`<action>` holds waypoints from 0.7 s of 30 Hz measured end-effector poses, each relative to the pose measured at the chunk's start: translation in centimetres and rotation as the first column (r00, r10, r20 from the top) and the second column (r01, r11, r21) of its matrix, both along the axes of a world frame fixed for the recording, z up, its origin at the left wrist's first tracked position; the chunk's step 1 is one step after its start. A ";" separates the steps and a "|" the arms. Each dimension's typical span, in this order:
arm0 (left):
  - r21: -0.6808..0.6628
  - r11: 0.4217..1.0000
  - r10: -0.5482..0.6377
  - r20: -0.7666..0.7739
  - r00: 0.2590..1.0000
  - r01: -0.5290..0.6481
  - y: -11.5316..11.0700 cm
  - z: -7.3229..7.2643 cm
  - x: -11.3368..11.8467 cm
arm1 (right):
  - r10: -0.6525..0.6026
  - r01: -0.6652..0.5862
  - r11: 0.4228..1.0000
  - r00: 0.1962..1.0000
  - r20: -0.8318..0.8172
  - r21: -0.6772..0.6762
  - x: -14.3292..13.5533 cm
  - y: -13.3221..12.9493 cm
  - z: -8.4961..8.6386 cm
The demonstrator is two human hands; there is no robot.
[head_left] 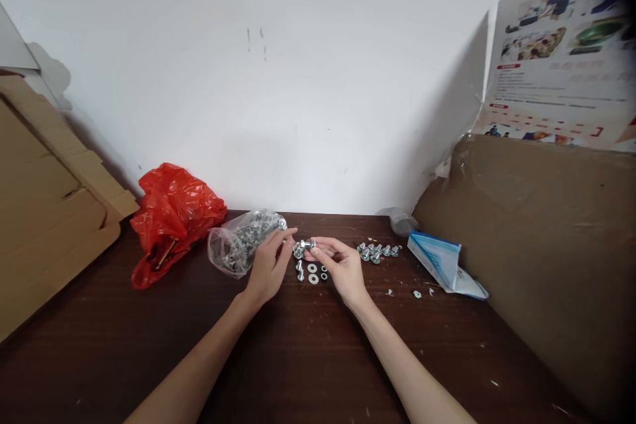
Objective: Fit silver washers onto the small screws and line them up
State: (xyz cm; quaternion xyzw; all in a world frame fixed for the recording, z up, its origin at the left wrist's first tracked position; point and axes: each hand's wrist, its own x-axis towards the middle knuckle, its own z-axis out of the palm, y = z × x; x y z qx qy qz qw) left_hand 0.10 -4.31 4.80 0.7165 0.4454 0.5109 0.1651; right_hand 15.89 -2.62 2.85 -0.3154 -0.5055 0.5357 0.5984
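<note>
A silver bolt [306, 245] with a nut or washer on it is pinched between the thumb and fingers of my right hand [346, 269]. My left hand [269, 264] is just left of the bolt, fingers stretched out and slightly apart, with nothing visible in them. Below the hands, two loose bolts [300, 271] lie beside two flat washers [313, 273]. Small dark-edged rings [324, 272] sit close to my right hand, partly covered by it. Further right stands a cluster of several bolts fitted with washers [376, 252].
Behind my left hand lies a clear plastic bag [243, 245] full of metal hardware. A red plastic bag [173, 212] is farther left, near cardboard [59, 192]. At right are a blue-and-white packet [437, 258], a clear cup-like object [403, 221] and a cardboard panel [546, 232].
</note>
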 end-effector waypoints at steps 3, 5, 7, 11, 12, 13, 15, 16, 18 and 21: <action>0.044 0.998 -0.042 -0.022 0.999 0.042 -0.2 0.1 0.1 | 0.012 -0.012 1.000 1.000 -0.002 0.003 0.0 0.0 0.0; 0.071 0.995 -0.060 -0.057 0.997 0.064 -0.2 0.1 0.2 | 0.023 -0.023 1.000 1.000 -0.004 0.005 0.0 0.0 0.0; 0.082 0.994 -0.064 -0.072 0.995 0.070 -0.1 0.0 0.4 | 0.031 -0.031 1.000 1.000 -0.003 0.002 0.0 -0.1 0.0; 0.077 0.996 -0.036 -0.057 0.998 0.040 0.1 -0.4 0.4 | 0.037 -0.037 0.999 0.999 -0.003 0.000 -0.2 -0.2 0.0; 0.072 0.997 -0.026 -0.054 0.998 0.030 0.2 -0.4 0.3 | 0.037 -0.037 0.999 0.999 -0.004 0.003 -0.2 -0.2 0.1; 0.064 0.998 -0.019 -0.054 0.998 0.022 0.2 -0.5 0.3 | 0.038 -0.038 0.999 0.999 -0.005 0.005 -0.2 -0.2 0.1; 0.040 0.999 -0.012 -0.055 0.998 0.014 0.2 -0.5 0.2 | 0.039 -0.039 0.999 0.999 -0.006 0.004 -0.2 -0.2 0.1; 0.025 1.000 -0.011 -0.052 0.999 0.012 0.2 -0.4 0.2 | 0.038 -0.038 0.999 0.999 -0.003 0.001 -0.2 -0.2 0.1; -0.005 1.000 0.005 -0.023 1.000 -0.006 0.1 -0.3 0.1 | 0.030 -0.030 1.000 1.000 0.002 -0.007 -0.1 -0.2 0.1; -0.009 0.999 0.039 0.066 0.997 -0.039 0.0 0.1 0.0 | 0.017 -0.017 1.000 1.000 0.002 -0.016 -0.1 -0.2 0.1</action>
